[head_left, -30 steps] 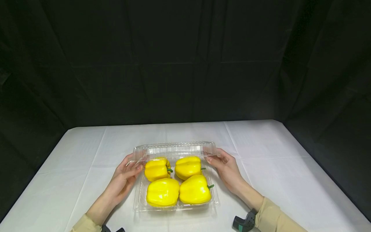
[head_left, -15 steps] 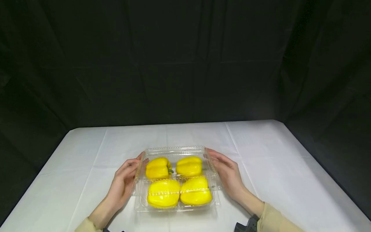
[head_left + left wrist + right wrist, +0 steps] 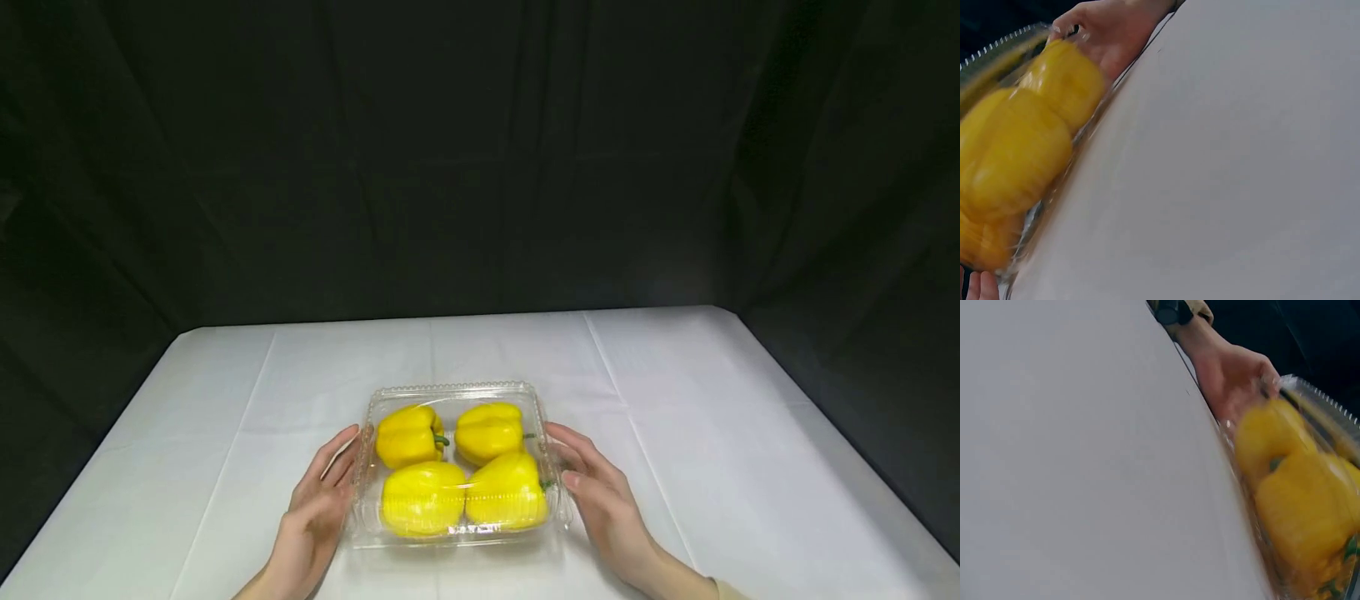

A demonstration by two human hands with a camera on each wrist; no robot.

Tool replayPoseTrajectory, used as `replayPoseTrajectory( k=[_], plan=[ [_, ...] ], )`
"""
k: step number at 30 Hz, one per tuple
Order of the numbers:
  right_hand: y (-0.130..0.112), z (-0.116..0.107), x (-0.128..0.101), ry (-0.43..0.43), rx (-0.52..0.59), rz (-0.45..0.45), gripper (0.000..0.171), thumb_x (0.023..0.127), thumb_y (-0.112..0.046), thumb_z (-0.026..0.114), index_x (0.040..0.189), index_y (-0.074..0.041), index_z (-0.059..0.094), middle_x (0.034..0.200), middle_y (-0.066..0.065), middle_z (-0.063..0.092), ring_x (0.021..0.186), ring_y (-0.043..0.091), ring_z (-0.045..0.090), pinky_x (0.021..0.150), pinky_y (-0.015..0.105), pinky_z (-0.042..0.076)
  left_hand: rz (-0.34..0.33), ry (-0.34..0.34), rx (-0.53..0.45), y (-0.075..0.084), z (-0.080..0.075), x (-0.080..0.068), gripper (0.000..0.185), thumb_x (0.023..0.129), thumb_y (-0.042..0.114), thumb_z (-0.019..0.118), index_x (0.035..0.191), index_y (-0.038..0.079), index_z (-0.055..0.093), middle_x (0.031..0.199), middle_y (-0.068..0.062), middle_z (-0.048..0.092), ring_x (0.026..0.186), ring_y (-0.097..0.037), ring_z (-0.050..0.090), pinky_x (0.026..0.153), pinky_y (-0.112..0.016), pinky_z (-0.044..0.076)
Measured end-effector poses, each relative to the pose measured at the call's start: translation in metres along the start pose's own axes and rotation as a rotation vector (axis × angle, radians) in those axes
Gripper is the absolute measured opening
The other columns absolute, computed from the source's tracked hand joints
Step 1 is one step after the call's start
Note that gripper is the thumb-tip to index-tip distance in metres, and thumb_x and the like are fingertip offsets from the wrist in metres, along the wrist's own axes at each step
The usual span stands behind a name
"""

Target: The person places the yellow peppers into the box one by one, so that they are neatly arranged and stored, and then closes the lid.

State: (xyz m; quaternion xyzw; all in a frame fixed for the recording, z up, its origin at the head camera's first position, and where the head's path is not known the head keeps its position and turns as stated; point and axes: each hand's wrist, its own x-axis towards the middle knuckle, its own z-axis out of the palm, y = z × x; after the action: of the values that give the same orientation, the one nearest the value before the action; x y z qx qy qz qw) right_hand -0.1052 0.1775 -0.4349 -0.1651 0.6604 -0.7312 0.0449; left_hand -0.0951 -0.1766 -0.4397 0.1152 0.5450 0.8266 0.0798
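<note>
A clear plastic clamshell box (image 3: 450, 388) sits mid-table with its lid lowered over several yellow bell peppers (image 3: 422, 498). My left hand (image 3: 335, 468) lies along the box's left side, fingers straight and touching the rim. My right hand (image 3: 577, 467) touches the right side, its thumb at the lid's edge. The left wrist view has the peppers (image 3: 1016, 144) close up through the plastic, with the right hand (image 3: 1110, 37) beyond them. The right wrist view has the peppers (image 3: 1297, 500) and the left hand (image 3: 1229, 372) at the lid's ridged edge.
The box rests on a white tablecloth (image 3: 712, 433) that spreads to all sides. A black curtain (image 3: 480, 167) closes off the back and both sides. A dark wrist strap (image 3: 1175, 312) sits on the left forearm.
The lid, held upright at the back a second ago, has swung down over the peppers. Both hands slid from the back corners toward the box's front sides.
</note>
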Motion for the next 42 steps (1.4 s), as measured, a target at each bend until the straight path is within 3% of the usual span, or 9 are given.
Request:
replayPoseTrajectory(
  k=[5, 10, 15, 18, 20, 25, 29, 34, 42],
  plan=[
    [-0.003, 0.0, -0.014, -0.069, -0.024, 0.033, 0.06, 0.096, -0.006, 0.042, 0.155, -0.01, 0.032, 0.159, 0.005, 0.027, 0.141, 0.02, 0.026, 0.112, 0.048, 0.024, 0.009, -0.116, -0.063, -0.003, -0.001, -0.008, 0.085, 0.084, -0.008, 0.033, 0.16, 0.019, 0.009, 0.165, -0.004, 0.011, 0.148, -0.006, 0.025, 0.115, -0.022, 0.036],
    [-0.001, -0.001, -0.019, -0.11, -0.027, -0.029, 0.064, 0.095, 0.001, 0.043, 0.156, -0.007, 0.028, 0.149, 0.01, 0.034, 0.131, 0.018, 0.035, 0.108, 0.031, 0.036, 0.023, -0.136, -0.048, -0.007, -0.002, -0.01, 0.09, 0.081, -0.008, 0.04, 0.161, 0.019, 0.009, 0.167, -0.003, 0.006, 0.149, -0.005, 0.02, 0.115, -0.017, 0.032],
    [0.0, -0.002, -0.019, -0.177, 0.041, -0.021, 0.068, 0.096, 0.004, 0.041, 0.159, -0.009, 0.02, 0.096, 0.005, 0.057, 0.083, 0.012, 0.057, 0.07, 0.026, 0.054, 0.046, -0.082, 0.02, -0.009, -0.001, -0.01, 0.089, 0.08, -0.006, 0.046, 0.16, 0.017, 0.014, 0.167, -0.002, 0.01, 0.149, -0.003, 0.021, 0.114, -0.013, 0.028],
    [0.0, -0.003, -0.019, -0.222, 0.104, 0.03, 0.071, 0.096, 0.006, 0.039, 0.16, -0.011, 0.012, 0.073, 0.003, 0.064, 0.058, 0.011, 0.057, 0.047, 0.03, 0.049, 0.055, -0.066, 0.035, -0.008, 0.001, -0.011, 0.088, 0.08, -0.007, 0.046, 0.159, 0.015, 0.016, 0.167, -0.003, 0.011, 0.149, -0.002, 0.02, 0.115, -0.012, 0.027],
    [0.0, -0.002, -0.019, -0.235, 0.144, 0.024, 0.072, 0.096, 0.008, 0.038, 0.16, -0.01, 0.01, 0.071, 0.004, 0.067, 0.052, 0.014, 0.056, 0.037, 0.034, 0.04, 0.052, -0.048, 0.045, -0.007, 0.002, -0.011, 0.087, 0.079, -0.007, 0.047, 0.158, 0.014, 0.018, 0.166, -0.003, 0.014, 0.148, -0.003, 0.023, 0.115, -0.013, 0.028],
    [-0.001, -0.001, -0.019, -0.194, 0.219, 0.01, 0.07, 0.096, 0.01, 0.041, 0.159, -0.011, 0.018, 0.076, 0.0, 0.066, 0.059, 0.01, 0.058, 0.04, 0.032, 0.036, 0.027, 0.025, 0.085, -0.003, 0.009, -0.012, 0.077, 0.084, -0.005, 0.051, 0.156, 0.011, 0.025, 0.163, -0.005, 0.023, 0.145, -0.002, 0.031, 0.113, -0.014, 0.033],
    [-0.002, -0.002, -0.019, -0.142, 0.24, 0.033, 0.067, 0.098, 0.008, 0.043, 0.157, -0.014, 0.022, 0.079, -0.002, 0.066, 0.067, 0.006, 0.062, 0.049, 0.02, 0.042, -0.003, 0.068, 0.147, -0.001, 0.015, -0.012, 0.067, 0.093, 0.0, 0.054, 0.153, 0.011, 0.03, 0.162, -0.007, 0.026, 0.142, 0.001, 0.033, 0.11, -0.012, 0.035],
    [-0.001, -0.006, -0.017, -0.137, 0.24, 0.034, 0.062, 0.1, 0.006, 0.044, 0.156, -0.014, 0.022, 0.082, -0.001, 0.066, 0.068, 0.006, 0.061, 0.054, 0.016, 0.046, -0.055, 0.103, 0.2, 0.001, 0.019, -0.01, 0.057, 0.099, 0.01, 0.055, 0.152, 0.015, 0.032, 0.161, -0.006, 0.027, 0.15, -0.018, 0.024, 0.107, -0.012, 0.036],
    [0.0, -0.011, -0.02, -0.045, 0.109, 0.079, 0.061, 0.102, 0.002, 0.045, 0.156, -0.01, 0.018, 0.076, -0.001, 0.063, 0.062, 0.007, 0.058, 0.051, 0.019, 0.047, -0.105, 0.148, 0.273, 0.0, 0.024, -0.003, 0.052, 0.099, 0.015, 0.057, 0.148, 0.016, 0.038, 0.158, -0.002, 0.034, 0.149, -0.026, 0.025, 0.105, -0.01, 0.038]
  ],
)
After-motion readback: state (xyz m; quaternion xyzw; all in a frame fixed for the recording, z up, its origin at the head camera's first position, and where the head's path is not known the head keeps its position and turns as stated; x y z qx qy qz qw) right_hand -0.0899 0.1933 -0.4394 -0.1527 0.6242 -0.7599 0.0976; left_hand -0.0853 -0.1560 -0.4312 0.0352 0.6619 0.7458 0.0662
